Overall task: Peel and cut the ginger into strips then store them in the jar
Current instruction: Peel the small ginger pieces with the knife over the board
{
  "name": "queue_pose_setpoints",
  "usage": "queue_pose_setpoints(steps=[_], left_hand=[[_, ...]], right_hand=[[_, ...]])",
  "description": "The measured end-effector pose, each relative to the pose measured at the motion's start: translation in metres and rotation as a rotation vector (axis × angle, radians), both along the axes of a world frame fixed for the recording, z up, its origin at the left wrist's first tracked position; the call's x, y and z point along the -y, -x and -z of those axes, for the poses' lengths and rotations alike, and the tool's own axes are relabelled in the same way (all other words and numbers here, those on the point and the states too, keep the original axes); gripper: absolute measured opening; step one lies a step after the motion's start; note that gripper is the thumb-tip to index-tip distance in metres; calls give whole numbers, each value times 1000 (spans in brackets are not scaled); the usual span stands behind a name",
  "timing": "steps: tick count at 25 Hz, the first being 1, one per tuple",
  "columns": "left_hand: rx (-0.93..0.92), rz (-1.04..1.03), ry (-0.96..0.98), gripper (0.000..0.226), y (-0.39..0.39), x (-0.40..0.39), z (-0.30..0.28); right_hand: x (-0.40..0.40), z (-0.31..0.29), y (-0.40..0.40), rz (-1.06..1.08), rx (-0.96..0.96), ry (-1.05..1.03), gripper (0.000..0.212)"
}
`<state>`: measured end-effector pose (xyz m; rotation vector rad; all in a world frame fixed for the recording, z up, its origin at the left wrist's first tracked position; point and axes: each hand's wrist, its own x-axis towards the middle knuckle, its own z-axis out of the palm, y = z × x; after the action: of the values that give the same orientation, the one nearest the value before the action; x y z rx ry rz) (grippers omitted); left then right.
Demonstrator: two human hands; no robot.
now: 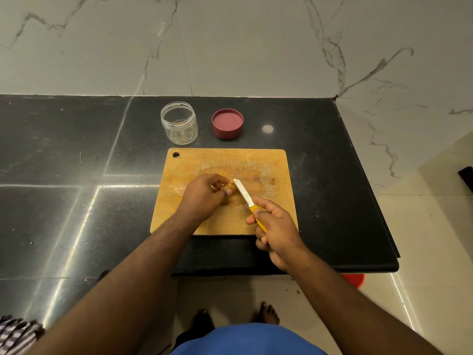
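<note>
At frame centre, my left hand point(204, 193) pinched the ginger point(229, 187) on the cutting board point(225, 160) while my right hand point(275, 226) gripped the knife point(244, 193), its blade touching the ginger, the unlabelled jar point(179, 123) standing open above.

Glossy black stone counter point(76, 201), scuffed matt wooden board point(268, 162) — clear plastic jar point(179, 123), smooth matt lid point(227, 123).
</note>
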<state>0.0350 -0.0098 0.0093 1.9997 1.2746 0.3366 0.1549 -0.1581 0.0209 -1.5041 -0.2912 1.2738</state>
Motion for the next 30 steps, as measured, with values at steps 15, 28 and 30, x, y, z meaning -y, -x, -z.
queue_pose_setpoints(steps=[15, 28, 30], left_hand=[[51, -46, -61, 30, 1, 8, 6], [56, -69, -78, 30, 1, 10, 9], [57, -64, -66, 30, 1, 10, 8]], right_hand=[[-8, 2, -8, 25, -270, -12, 36], [-15, -2, -3, 67, -423, -64, 33], [-12, -3, -10, 90, -443, -96, 32]])
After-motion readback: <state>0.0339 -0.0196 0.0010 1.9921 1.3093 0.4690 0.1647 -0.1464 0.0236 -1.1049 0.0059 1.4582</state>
